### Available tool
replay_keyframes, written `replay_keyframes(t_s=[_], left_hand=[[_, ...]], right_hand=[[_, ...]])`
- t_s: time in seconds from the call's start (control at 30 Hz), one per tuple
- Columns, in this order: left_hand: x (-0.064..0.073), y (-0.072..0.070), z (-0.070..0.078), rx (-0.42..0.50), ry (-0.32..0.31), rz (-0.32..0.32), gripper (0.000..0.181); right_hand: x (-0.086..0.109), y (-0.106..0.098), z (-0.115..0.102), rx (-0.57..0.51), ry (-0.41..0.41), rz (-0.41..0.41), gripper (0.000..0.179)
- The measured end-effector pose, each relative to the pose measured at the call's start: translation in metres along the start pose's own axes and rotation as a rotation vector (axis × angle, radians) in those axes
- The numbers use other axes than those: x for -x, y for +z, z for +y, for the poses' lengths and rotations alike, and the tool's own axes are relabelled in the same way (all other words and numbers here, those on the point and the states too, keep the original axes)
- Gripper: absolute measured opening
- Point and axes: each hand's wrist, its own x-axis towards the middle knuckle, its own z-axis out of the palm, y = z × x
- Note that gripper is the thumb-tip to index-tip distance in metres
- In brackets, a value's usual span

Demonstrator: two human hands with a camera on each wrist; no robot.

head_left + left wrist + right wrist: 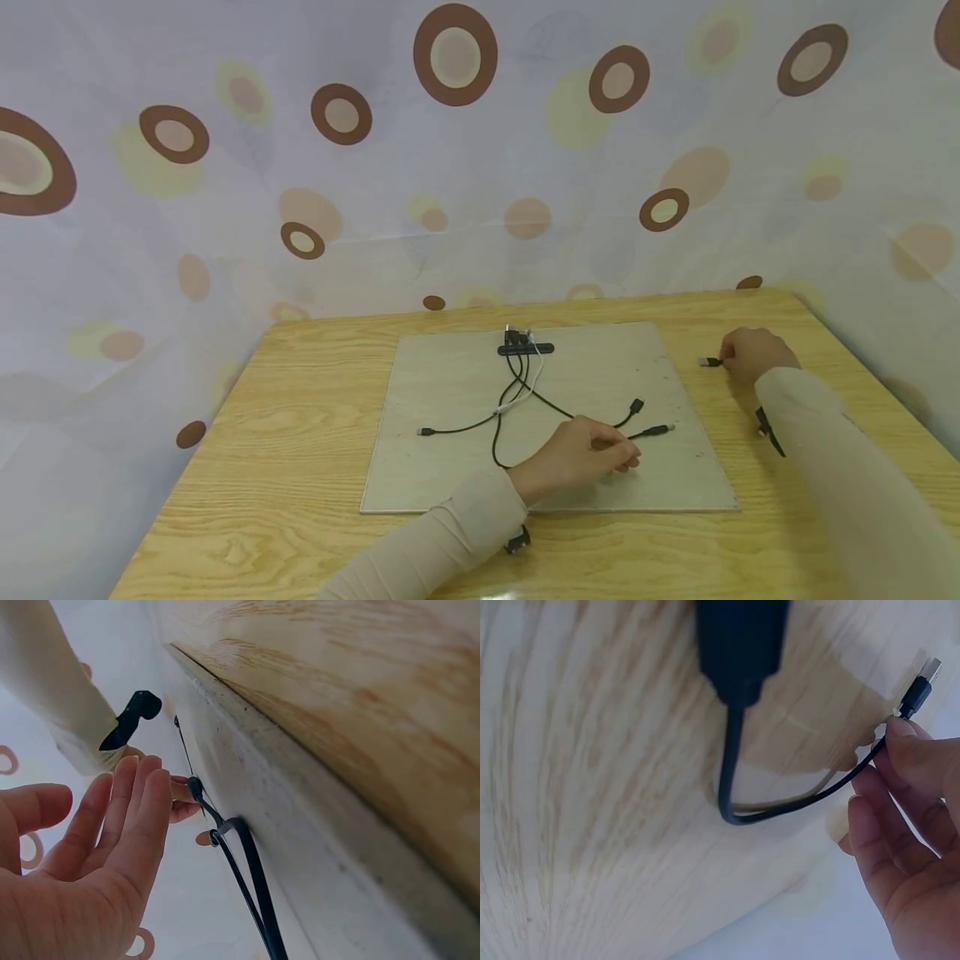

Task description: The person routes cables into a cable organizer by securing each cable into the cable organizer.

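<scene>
My right hand [757, 357] is over the table at the right, pinching a short black USB cable [810, 801] between thumb and fingers just behind its metal-tipped plug [919, 691]. The cable's other end, a thick black connector [742, 637], looms blurred at the top of the right wrist view. My left hand [581, 454] hovers over the pale board with relaxed fingers, holding nothing in the left wrist view. Beyond its fingertips lie black cable ends, one with a flat connector [637, 407] and one with a long barrel [656, 430].
The pale board [442, 367] lies on the wooden table [300, 400]. At its back edge a black cable holder [547, 348] keeps several cables, including a white cable [538, 371]. A small black plug [426, 432] points left. Behind stands a patterned cloth [465, 183].
</scene>
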Motion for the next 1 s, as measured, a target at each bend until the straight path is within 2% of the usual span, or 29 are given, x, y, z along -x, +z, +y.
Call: replay_keyframes(t_s=[0.37,0.53,0.8,1.0], left_hand=[[-0.002,0.003,-0.003,-0.015,-0.008,-0.002,0.023],[-0.002,0.002,-0.005,-0.026,-0.004,-0.005,0.023],[-0.003,-0.003,-0.007,-0.044,-0.011,0.007,0.023],[-0.001,-0.006,-0.005,-0.034,-0.034,0.010,0.023]], right_hand=[[0.003,-0.002,0.007,0.036,-0.020,-0.001,0.008],[0.004,-0.004,0.013,0.014,-0.017,0.002,0.009],[0.010,-0.020,0.015,-0.009,-0.099,0.122,0.011],[0.009,-0.032,0.019,-0.101,-0.141,0.130,0.017]])
